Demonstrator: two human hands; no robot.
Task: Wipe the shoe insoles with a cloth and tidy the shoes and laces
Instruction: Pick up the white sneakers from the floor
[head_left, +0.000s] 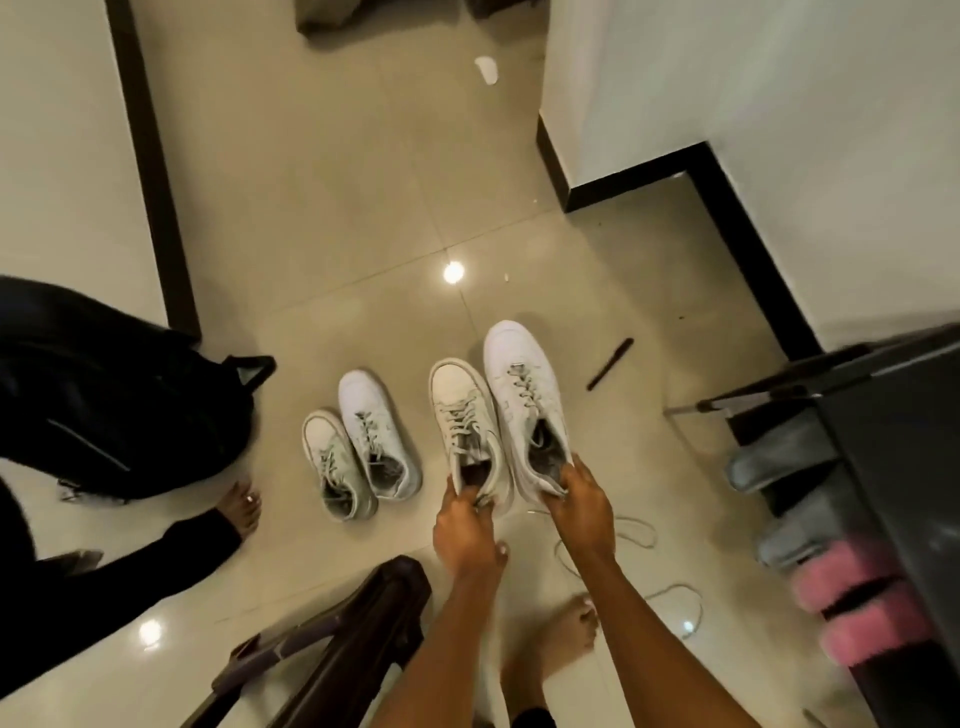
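I hold two white sneakers above the tiled floor, toes pointing away from me. My left hand grips the heel of the greyer sneaker. My right hand grips the heel of the whiter, longer sneaker beside it. Two more white sneakers stand side by side on the floor to the left: a small one and a larger one. A loose white lace trails on the floor under my right forearm. No cloth is in view.
A black backpack lies at the left, beside another person's bare foot. A shoe rack with grey and pink slippers stands at the right. A dark stick lies on the floor. My own foot and a dark wooden stool are below.
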